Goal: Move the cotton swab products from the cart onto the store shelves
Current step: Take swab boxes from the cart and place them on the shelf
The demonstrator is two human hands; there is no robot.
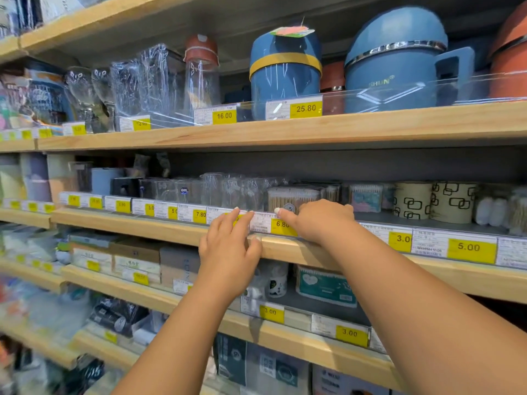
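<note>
Reaching with two bare hands to the front edge of the middle wooden shelf [142, 223].

Head view: the left hand [228, 252] rests on the shelf lip with its fingers [242, 216] spread and loose, gripping nothing; the right hand [319, 220] lies palm-down over the yellow-and-white 6.80 price tag [275, 225], fingers extended, nothing between them. Just behind the right hand sits one clear plastic box of wooden-stemmed cotton swabs [293, 196], already on the shelf. Beside it stand one pastel cotton swab pack [366, 196] and two cream cylindrical containers with black square patterns [436, 201]. One teal cotton swab box [325, 286] sits on the shelf below.
</note>
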